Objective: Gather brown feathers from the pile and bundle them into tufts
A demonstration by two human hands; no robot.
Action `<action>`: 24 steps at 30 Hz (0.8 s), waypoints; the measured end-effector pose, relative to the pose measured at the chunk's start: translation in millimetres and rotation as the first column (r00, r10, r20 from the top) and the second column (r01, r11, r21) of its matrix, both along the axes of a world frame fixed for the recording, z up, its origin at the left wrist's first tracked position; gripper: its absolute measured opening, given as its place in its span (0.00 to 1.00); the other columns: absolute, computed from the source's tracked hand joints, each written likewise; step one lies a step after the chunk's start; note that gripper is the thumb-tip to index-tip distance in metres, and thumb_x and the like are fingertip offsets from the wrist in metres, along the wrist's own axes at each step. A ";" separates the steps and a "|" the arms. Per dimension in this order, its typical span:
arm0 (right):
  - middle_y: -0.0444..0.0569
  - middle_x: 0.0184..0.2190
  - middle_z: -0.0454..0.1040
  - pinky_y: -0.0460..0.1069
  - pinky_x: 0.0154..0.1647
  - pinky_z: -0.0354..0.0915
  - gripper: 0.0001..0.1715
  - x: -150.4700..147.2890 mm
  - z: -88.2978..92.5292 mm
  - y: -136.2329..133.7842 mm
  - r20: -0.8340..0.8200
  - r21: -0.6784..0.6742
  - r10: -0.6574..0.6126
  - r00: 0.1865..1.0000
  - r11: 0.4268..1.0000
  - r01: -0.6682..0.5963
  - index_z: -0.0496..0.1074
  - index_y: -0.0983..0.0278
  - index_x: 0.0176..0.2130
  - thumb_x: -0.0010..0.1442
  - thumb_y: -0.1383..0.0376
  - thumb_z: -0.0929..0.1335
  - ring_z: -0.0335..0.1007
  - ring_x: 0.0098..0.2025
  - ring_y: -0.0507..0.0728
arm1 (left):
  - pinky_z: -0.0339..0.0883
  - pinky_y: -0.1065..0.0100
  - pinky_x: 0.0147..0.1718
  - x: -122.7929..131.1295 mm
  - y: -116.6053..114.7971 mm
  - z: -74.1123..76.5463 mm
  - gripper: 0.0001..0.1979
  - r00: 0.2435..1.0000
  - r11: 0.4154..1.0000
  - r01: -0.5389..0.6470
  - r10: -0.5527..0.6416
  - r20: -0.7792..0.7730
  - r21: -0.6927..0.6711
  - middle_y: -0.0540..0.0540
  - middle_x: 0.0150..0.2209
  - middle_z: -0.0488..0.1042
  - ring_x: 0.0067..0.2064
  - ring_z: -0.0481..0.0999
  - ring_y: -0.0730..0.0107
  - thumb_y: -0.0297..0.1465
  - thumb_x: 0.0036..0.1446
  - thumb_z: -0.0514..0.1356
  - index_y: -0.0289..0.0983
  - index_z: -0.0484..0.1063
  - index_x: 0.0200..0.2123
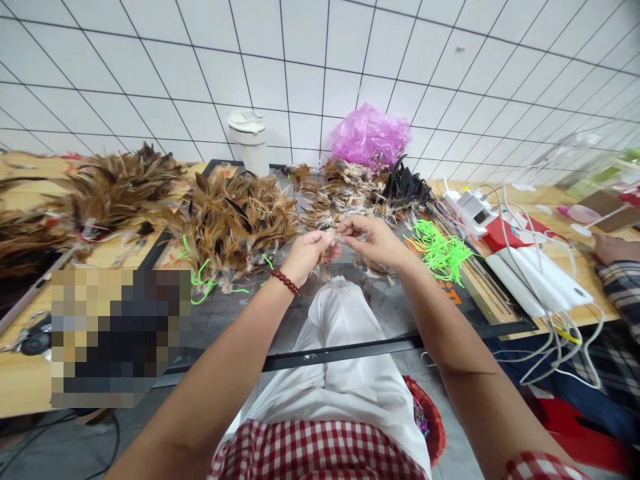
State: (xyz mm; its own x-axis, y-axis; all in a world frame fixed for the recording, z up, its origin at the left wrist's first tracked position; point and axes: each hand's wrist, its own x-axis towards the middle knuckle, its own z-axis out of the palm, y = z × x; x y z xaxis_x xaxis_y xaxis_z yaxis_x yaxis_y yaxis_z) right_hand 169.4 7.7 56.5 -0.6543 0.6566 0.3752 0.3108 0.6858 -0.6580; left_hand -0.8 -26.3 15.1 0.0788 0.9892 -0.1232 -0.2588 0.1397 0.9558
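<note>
My left hand (309, 255), with a red bead bracelet (285, 283) at the wrist, and my right hand (373, 240) meet over the dark glass tabletop (235, 327). The fingers of both are pinched around something small and pale that I cannot make out. Just beyond my left hand lies a large pile of brown feathers (240, 217). Paler, speckled feathers (340, 197) are heaped behind my fingers, with black feathers (406, 183) at their right. To the right of my right hand is a tangle of bright green strands (440, 250). A few green strands (203, 283) also lie at the left.
A white lidded cup (250, 143) and a pink plastic bag (371, 135) stand by the tiled wall. More brown feathers (120, 183) are at the left. White power strips (540, 280) with cables lie right, near another person's sleeve (623, 283). Below is a red basket (435, 420).
</note>
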 end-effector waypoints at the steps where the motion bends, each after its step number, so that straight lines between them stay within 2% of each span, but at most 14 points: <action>1: 0.46 0.31 0.74 0.45 0.36 0.61 0.10 -1.3 -1.8 0.1 -0.036 0.001 -0.012 0.999 1.000 0.012 0.70 0.67 0.39 0.55 0.70 0.64 0.68 0.32 0.51 | 0.66 0.72 0.28 0.4 -0.8 -0.1 0.12 1.000 0.999 0.024 -0.024 -0.009 0.023 0.48 0.22 0.72 0.24 0.71 0.74 0.36 0.50 0.63 0.34 0.68 0.24; 4: 0.46 0.31 0.75 0.46 0.37 0.62 0.12 -4.9 -6.9 -0.2 -0.052 0.032 -0.033 0.998 0.999 0.035 0.69 0.66 0.42 0.55 0.69 0.65 0.70 0.33 0.52 | 0.64 0.74 0.27 1.5 -2.2 -1.7 0.13 0.997 0.993 0.058 -0.052 -0.059 0.105 0.50 0.20 0.69 0.24 0.69 0.76 0.37 0.51 0.63 0.33 0.68 0.22; 7: 0.46 0.31 0.76 0.47 0.39 0.61 0.15 -6.6 -10.3 1.1 -0.029 0.095 -0.074 0.997 0.993 0.076 0.70 0.65 0.44 0.55 0.68 0.66 0.70 0.34 0.53 | 0.63 0.75 0.25 1.7 -2.2 -3.0 0.14 0.995 0.990 0.069 -0.060 -0.078 0.122 0.51 0.18 0.66 0.23 0.69 0.76 0.36 0.51 0.63 0.33 0.67 0.21; 10: 0.47 0.31 0.75 0.47 0.37 0.61 0.17 -3.2 -9.0 5.6 -0.077 0.130 -0.188 0.979 0.972 0.197 0.70 0.66 0.46 0.55 0.65 0.67 0.68 0.32 0.52 | 0.65 0.73 0.27 0.4 -1.9 -0.8 0.12 0.998 0.994 0.057 -0.060 0.034 0.092 0.52 0.19 0.65 0.23 0.70 0.76 0.34 0.51 0.63 0.33 0.67 0.23; 12: 0.46 0.29 0.74 0.46 0.34 0.59 0.13 1.6 -6.0 7.8 -0.049 0.120 -0.216 0.975 0.968 0.221 0.72 0.67 0.40 0.55 0.63 0.68 0.66 0.30 0.51 | 0.67 0.72 0.30 -1.6 -1.3 2.0 0.11 0.990 0.998 0.021 -0.028 0.138 0.056 0.52 0.20 0.67 0.25 0.71 0.76 0.33 0.52 0.62 0.33 0.67 0.25; 15: 0.44 0.24 0.71 0.45 0.29 0.56 0.14 4.7 -3.9 1.4 0.182 -0.016 -0.029 0.983 0.999 0.032 0.74 0.67 0.32 0.54 0.57 0.69 0.62 0.26 0.49 | 0.69 0.71 0.30 -6.6 1.4 4.5 0.10 0.973 0.997 -0.072 0.071 0.217 -0.003 0.51 0.22 0.69 0.26 0.73 0.75 0.32 0.54 0.61 0.33 0.66 0.26; 17: 0.43 0.23 0.71 0.44 0.27 0.54 0.18 0.2 -7.3 -12.1 0.332 -0.091 0.077 0.940 0.995 -0.049 0.75 0.67 0.33 0.53 0.53 0.69 0.61 0.24 0.49 | 0.70 0.71 0.31 -10.4 4.2 3.3 0.09 0.959 0.992 -0.125 0.130 0.251 -0.035 0.51 0.22 0.69 0.27 0.74 0.75 0.31 0.56 0.60 0.33 0.66 0.27; 18: 0.44 0.24 0.72 0.45 0.28 0.53 0.19 -3.6 -10.4 -20.8 0.396 -0.069 0.067 0.916 0.997 -0.043 0.75 0.66 0.34 0.53 0.52 0.69 0.61 0.25 0.49 | 0.71 0.71 0.31 -12.1 5.7 1.9 0.08 0.951 0.989 -0.139 0.146 0.273 -0.048 0.51 0.22 0.69 0.27 0.74 0.74 0.31 0.56 0.59 0.33 0.66 0.27; 21: 0.51 0.34 0.76 0.46 0.31 0.54 0.14 -12.0 -20.7 -45.8 0.559 0.168 -0.094 0.824 0.986 -0.001 0.75 0.65 0.35 0.57 0.58 0.66 0.67 0.32 0.53 | 0.72 0.69 0.34 -16.4 10.0 -4.0 0.08 0.915 0.987 -0.137 0.160 0.370 -0.088 0.51 0.23 0.69 0.30 0.76 0.73 0.30 0.57 0.58 0.33 0.65 0.28; 24: 0.53 0.33 0.76 0.47 0.32 0.55 0.14 0.7 -23.6 -55.4 0.631 0.291 -0.257 0.732 0.953 0.084 0.75 0.65 0.34 0.61 0.63 0.61 0.69 0.33 0.55 | 0.72 0.65 0.37 -19.7 13.0 -8.9 0.07 0.850 0.985 -0.096 0.157 0.504 -0.146 0.50 0.26 0.71 0.34 0.77 0.70 0.29 0.59 0.56 0.34 0.64 0.29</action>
